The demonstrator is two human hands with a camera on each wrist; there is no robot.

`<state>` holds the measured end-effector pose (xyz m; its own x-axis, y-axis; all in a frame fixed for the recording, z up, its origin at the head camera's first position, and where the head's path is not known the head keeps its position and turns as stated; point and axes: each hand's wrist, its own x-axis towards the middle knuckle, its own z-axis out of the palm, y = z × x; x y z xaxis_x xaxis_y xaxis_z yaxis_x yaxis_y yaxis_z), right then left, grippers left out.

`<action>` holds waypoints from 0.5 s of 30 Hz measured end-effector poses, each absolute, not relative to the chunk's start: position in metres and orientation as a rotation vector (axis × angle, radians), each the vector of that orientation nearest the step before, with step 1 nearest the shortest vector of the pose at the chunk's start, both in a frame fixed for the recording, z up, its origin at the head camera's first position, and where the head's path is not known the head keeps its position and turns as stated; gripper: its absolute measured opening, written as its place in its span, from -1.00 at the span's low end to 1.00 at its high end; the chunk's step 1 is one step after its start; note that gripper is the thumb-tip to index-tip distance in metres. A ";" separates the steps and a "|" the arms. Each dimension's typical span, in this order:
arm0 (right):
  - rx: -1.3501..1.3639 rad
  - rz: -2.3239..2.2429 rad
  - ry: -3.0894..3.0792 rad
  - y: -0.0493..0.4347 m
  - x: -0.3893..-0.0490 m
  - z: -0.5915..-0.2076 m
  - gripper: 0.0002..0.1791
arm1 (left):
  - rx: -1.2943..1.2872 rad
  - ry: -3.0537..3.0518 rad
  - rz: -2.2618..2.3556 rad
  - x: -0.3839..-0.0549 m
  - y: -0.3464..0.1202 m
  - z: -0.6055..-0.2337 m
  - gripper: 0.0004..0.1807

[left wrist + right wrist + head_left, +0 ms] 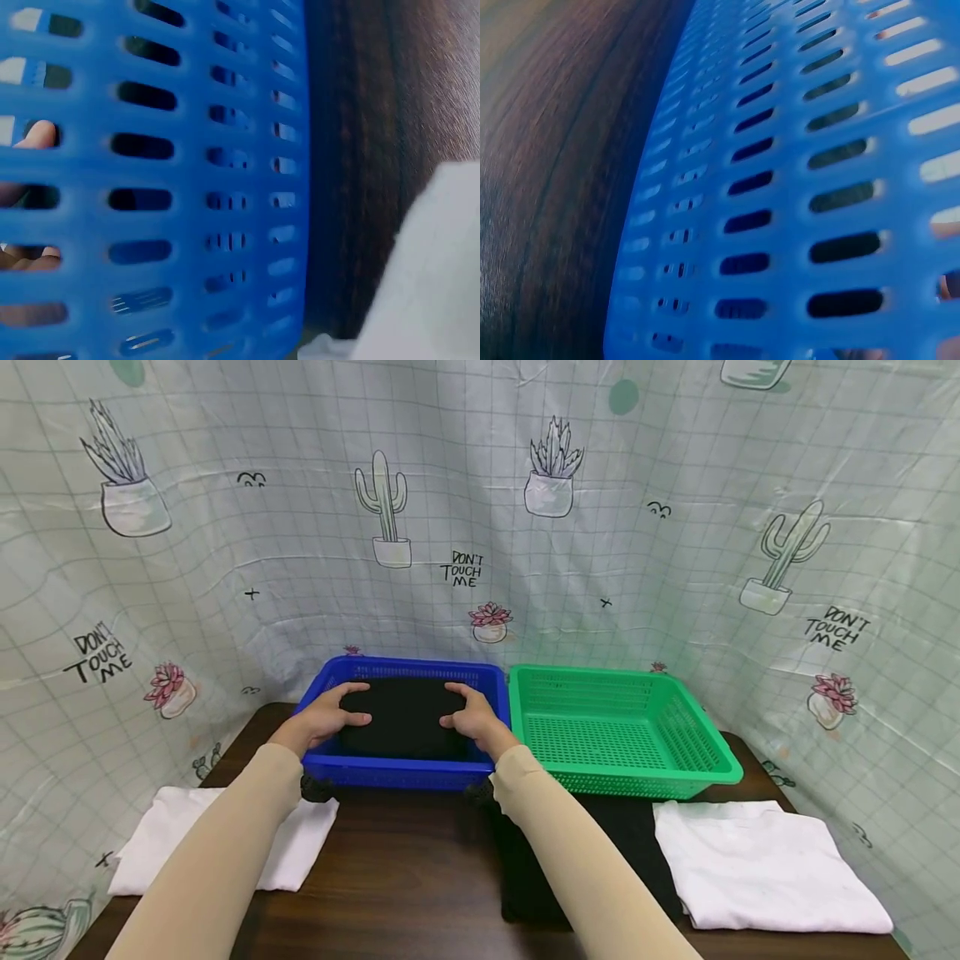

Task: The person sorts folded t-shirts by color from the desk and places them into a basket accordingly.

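A folded black cloth [408, 718] is inside the blue plastic basket [405, 772], its upper face roughly level and facing me. On its left side my left hand [324, 718] grips it, thumb and index finger spread apart along the edge. My right hand [477, 720] holds the opposite side in the same way. Both forearms reach over the basket's near rim. In the left wrist view, part of the left hand's fingers [41, 135] shows through the slots of the basket wall [195, 176]. The right wrist view is mostly filled by the slotted wall [787, 157].
A green basket [600, 739] stands right of the blue one. White folded cloths lie at the left [292, 852] and right [765, 868] of the brown table [382, 877]. Another black cloth [525, 881] is partly under my right forearm. A patterned curtain [450, 510] hangs behind.
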<state>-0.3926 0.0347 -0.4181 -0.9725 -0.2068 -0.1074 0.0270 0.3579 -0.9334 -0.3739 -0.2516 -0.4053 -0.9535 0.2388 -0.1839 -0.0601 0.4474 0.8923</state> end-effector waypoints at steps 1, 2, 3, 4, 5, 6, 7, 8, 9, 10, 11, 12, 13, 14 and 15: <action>-0.161 -1.659 2.416 0.035 -0.393 -0.418 -0.18 | 0.159 2.421 1.503 -0.373 -0.251 -0.405 -0.18; -0.161 -1.652 2.418 0.035 -0.393 -0.418 -0.18 | 0.160 2.422 1.494 -0.373 -0.250 -0.404 -0.18; -0.163 -1.639 2.419 0.035 -0.392 -0.418 -0.18 | 0.161 2.426 1.487 -0.372 -0.250 -0.404 -0.18; -0.168 -1.618 2.423 0.035 -0.392 -0.418 -0.18 | 0.165 2.432 1.475 -0.372 -0.249 -0.403 -0.19; -0.174 -1.591 2.429 0.034 -0.392 -0.418 -0.19 | 0.169 2.443 1.455 -0.371 -0.249 -0.403 -0.20; -0.180 -1.565 2.433 0.034 -0.392 -0.418 -0.19 | 0.180 2.459 1.426 -0.370 -0.248 -0.403 -0.20; -0.182 -1.532 2.438 0.034 -0.391 -0.417 -0.20 | 0.192 2.476 1.394 -0.370 -0.248 -0.403 -0.21; -0.184 -1.496 2.446 0.034 -0.391 -0.417 -0.21 | 0.203 2.494 1.360 -0.370 -0.247 -0.404 -0.22; -0.188 -1.461 2.453 0.034 -0.390 -0.418 -0.22 | 0.219 2.515 1.324 -0.370 -0.247 -0.405 -0.23; -0.190 -1.425 2.462 0.034 -0.390 -0.418 -0.23 | 0.234 2.533 1.289 -0.371 -0.247 -0.406 -0.24; -0.190 -1.391 2.470 0.034 -0.390 -0.418 -0.24 | 0.245 2.547 1.255 -0.371 -0.247 -0.407 -0.24; -0.191 -1.359 2.480 0.034 -0.389 -0.419 -0.25 | 0.254 2.559 1.223 -0.372 -0.247 -0.409 -0.25; -0.196 -1.323 2.491 0.034 -0.389 -0.419 -0.26 | 0.261 2.564 1.197 -0.372 -0.247 -0.410 -0.25; -0.200 -1.290 2.504 0.034 -0.389 -0.420 -0.27 | 0.266 2.565 1.174 -0.373 -0.247 -0.411 -0.25; -0.206 -1.261 2.512 0.034 -0.389 -0.420 -0.28 | 0.271 2.560 1.156 -0.374 -0.247 -0.412 -0.25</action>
